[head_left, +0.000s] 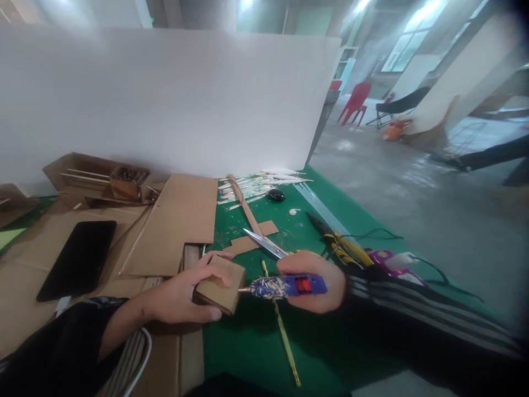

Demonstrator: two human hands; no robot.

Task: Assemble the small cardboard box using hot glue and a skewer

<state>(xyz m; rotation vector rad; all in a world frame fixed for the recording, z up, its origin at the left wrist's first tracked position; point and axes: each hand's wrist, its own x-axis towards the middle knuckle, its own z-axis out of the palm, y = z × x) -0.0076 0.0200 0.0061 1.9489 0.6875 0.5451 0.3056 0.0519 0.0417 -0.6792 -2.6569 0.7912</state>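
My left hand [188, 292] is closed around a small cardboard box [217, 284], thumb below and fingers over its top. My right hand [316, 275] grips a blue hot glue gun [285, 285] with a red switch and pale bits stuck over its front. The gun's nozzle points left and meets, or nearly meets, the box's right edge. Behind my right hand lie scissors [264, 242], only partly visible. A thin yellowish stick [285, 342] runs under the gun on the green tabletop [243, 353].
Cardboard sheets [173, 220] and a black phone [78, 259] lie at left, near an open cardboard box [86, 171]. Farther back are cotton swabs [281, 177], a black oval object [276, 194] and clear glue sticks [322, 209]. Yellow-handled pliers [347, 248] lie right. A white panel [165, 99] stands behind.
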